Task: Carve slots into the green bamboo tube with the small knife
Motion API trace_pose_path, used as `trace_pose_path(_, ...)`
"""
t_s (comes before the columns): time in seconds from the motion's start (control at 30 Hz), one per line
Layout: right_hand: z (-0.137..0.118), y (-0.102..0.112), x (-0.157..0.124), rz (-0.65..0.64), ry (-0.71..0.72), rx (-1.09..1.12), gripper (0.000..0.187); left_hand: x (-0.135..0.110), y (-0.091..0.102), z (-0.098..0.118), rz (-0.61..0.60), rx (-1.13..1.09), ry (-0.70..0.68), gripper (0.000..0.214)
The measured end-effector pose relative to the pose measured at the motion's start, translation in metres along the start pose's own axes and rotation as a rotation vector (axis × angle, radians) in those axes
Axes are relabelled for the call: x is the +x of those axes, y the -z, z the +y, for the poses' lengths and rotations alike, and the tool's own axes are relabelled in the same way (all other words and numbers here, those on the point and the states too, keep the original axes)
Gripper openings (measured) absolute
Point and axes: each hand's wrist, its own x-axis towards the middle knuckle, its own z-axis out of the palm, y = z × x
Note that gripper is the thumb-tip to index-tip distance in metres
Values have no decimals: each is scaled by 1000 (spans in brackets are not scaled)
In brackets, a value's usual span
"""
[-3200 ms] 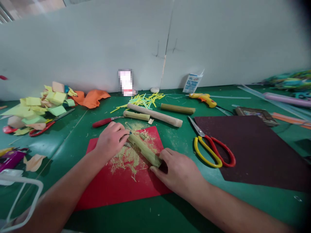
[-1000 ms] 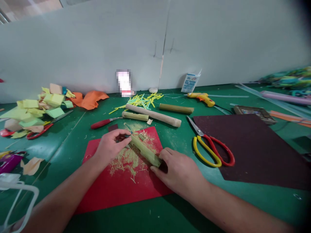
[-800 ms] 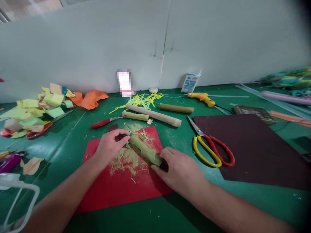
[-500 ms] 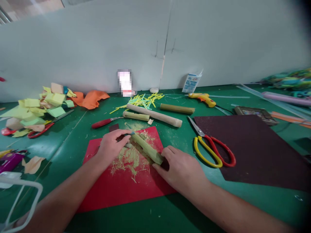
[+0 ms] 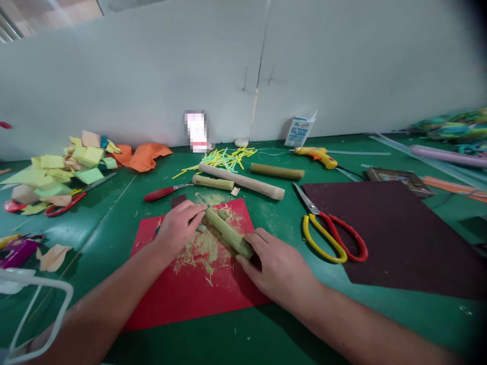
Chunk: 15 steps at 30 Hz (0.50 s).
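A short green bamboo piece (image 5: 227, 232) lies slanted on a red cutting mat (image 5: 190, 284), with pale shavings (image 5: 198, 251) scattered beside it. My right hand (image 5: 279, 268) is closed over its near end and holds it down. My left hand (image 5: 178, 225) is closed on a small dark-handled blade tool at the far end of the piece; the tool itself is mostly hidden under the fingers.
Beyond the mat lie a red-handled knife (image 5: 163, 192), a pale wooden dowel (image 5: 243, 181) and two more bamboo pieces (image 5: 212, 182) (image 5: 277, 171). Red and yellow scissors (image 5: 331, 230), a dark sheet (image 5: 399, 233) and a glue gun (image 5: 317, 155) are on the right, foam scraps (image 5: 61, 170) on the left.
My left hand has made small strokes back and forth at the far end of the bamboo piece. My right hand has kept its hold on the near end.
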Motion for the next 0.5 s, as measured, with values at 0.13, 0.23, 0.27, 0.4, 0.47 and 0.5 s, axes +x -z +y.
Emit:
trace_pose_path(0.13,0,0,-1,24,-32,-31,15,1,0,-3,-16,28,-5,25)
trace_pose_path(0.23,0,0,-1,-12,-38,-19,18,1,0,-2,-33,63,-23,26)
trace_pose_path(0.27,-1,0,-1,-30,-36,-4,18,0,-1,1,-36,63,-28,25)
trace_pose_path(0.4,-3,0,-1,-63,-61,42,15,-8,-7,16,-70,-1,-94,25)
trace_pose_path(0.47,-4,-1,-1,-67,-78,45,14,-12,-10,19,-122,-13,-193,26)
trace_pose_path(0.5,-4,-1,0,-68,-80,43,14,-12,-10,18,-144,0,-242,27)
